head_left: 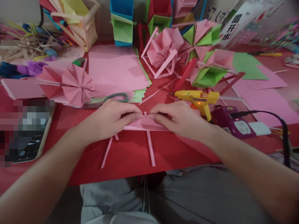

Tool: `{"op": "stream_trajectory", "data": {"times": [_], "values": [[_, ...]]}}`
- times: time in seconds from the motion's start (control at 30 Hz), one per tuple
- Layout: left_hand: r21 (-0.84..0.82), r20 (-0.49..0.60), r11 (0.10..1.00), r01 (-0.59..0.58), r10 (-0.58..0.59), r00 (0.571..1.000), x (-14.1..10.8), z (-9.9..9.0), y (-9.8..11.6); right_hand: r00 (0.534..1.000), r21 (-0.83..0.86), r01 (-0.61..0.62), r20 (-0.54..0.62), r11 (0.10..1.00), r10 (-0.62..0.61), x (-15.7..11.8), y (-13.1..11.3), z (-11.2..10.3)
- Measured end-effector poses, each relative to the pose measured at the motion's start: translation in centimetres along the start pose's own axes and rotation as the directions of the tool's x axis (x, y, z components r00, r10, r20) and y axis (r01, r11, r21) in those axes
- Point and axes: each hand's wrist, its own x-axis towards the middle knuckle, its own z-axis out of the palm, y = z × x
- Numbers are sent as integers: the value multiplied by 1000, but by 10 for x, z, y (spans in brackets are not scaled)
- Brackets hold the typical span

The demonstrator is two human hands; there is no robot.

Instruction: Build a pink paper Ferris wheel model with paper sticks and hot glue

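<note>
Pink paper: it lies in front of you near the middle of the desk [130, 165], its near edge facing you; the pink paper [144, 125] is partly hidden by your fingers.
Left grip: your left hand [115, 117] has thumb and forefinger drawn together at the far edge, apparently with the paper pinched between them.
Right grip: your right hand [183, 117] mirrors it, the fingertips close together on the same edge, just beside the left ones.
Small tab: the small pink tab [145, 114] stands between your fingertips; press evenly from both sides so it doesn't skew.
Pressure: this looks like fine fingertip work, so keep it light; thin paper could crease where you don't want it.
Wrists: keep both low, so the sheet stays flat and square to you.
Loose strips: one pink strip [150, 149] runs towards you from the near edge, another [106, 153] lies left of it; keep your forearms off both.
Glue gun: the yellow glue gun [198, 96] lies just beyond your right hand, its light glowing; treat the nozzle as hot.
Scissors: the scissors [123, 99] lie beyond your left hand; mind the blades.
</note>
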Motion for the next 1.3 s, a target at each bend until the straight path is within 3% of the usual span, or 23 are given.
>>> {"op": "stream_trajectory", "data": {"times": [0.3, 0.6, 0.93, 1.3], "values": [[64, 21, 998, -18, 16, 1000, 1, -1, 0, 998, -49, -30, 61, 998, 33, 1, 3, 4], [116, -29, 993, -26, 29, 999, 2, -2, -1, 1000, -101, 29, 13, 994, -28, 3, 8, 3], [26, 1, 995, -98, 98, 995, 4, 5, 1, 997, -70, 31, 78, 997, -26, -1, 4, 2], [43, 22, 995, -92, 91, 996, 3, 3, 1, 999, -123, 39, -5, 992, -40, -12, 10, 2]]}}
